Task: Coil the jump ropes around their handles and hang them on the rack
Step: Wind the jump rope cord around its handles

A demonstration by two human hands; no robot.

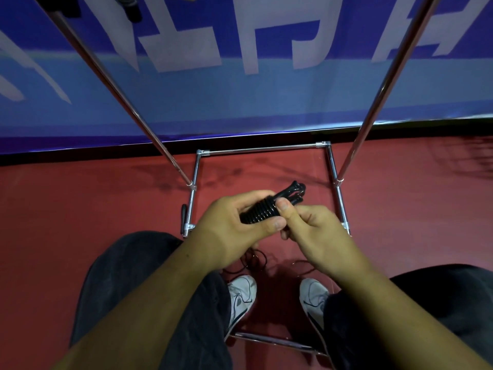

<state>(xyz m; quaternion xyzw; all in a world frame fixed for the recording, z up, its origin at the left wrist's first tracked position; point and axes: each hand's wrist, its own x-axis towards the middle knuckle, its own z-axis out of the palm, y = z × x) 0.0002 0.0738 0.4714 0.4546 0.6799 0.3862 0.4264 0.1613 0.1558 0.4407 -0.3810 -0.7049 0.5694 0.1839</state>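
Observation:
A black jump rope (262,210) is wound in tight coils around its handles, with rope loops sticking out at the far end. My left hand (234,225) grips the coiled bundle from the left, thumb across the front. My right hand (312,231) pinches the rope at the right end of the coils. A loose stretch of black rope (256,261) hangs below my hands toward the floor. The chrome rack (338,180) stands in front of me, its two uprights rising left and right. Dark items (128,6) hang at the top left of the rack.
The rack's chrome base frame (262,149) lies on the red floor around my white shoes (241,295). A blue banner with white characters (240,76) forms the wall behind. A black marker-like object (183,218) lies beside the base's left rail.

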